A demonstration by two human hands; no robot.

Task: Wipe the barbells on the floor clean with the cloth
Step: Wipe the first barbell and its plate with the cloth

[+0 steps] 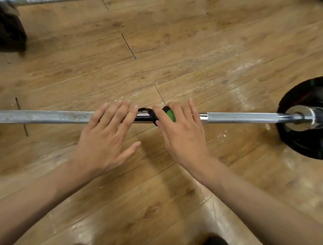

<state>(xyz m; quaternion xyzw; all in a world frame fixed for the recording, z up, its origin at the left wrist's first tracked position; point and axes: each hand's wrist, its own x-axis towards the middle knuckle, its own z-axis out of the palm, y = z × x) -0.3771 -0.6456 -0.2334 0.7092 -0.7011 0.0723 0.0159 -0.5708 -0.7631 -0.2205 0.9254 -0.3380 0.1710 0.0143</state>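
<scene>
Barbell: the barbell [236, 118] lies on the wooden floor [174, 52] and runs from left to right across my view. Its black weight plate [300, 143] is at the right end, so the bar rests a little above the boards.
Cloth: a green and black piece, which I take for the cloth [170, 114], sits on the middle of the bar. It seems to go partly round the bar, I think so that it reaches more than the top side.
Right hand: the right hand [183, 138] lies on the cloth from above. Its fingers are nearly straight and a little spread, and they press the cloth onto the steel. The green part shows between two of them. I cannot tell if the thumb goes under the bar.
Left hand: the left hand [104, 136] rests on the bare bar just beside the cloth. The four fingers are straight and close together over the bar, and the thumb is spread away over the floor. In my judgement this hand holds the bar so that it does not roll.
Step in hand: I judge it to be wiping of the middle part. The long dull parts on both sides seem to wait for the cloth.
Risk: a flat press may let the cloth slip off.
Others: a second bar [35, 1] and a dark, blurred thing [10, 29] are at the top left.
</scene>
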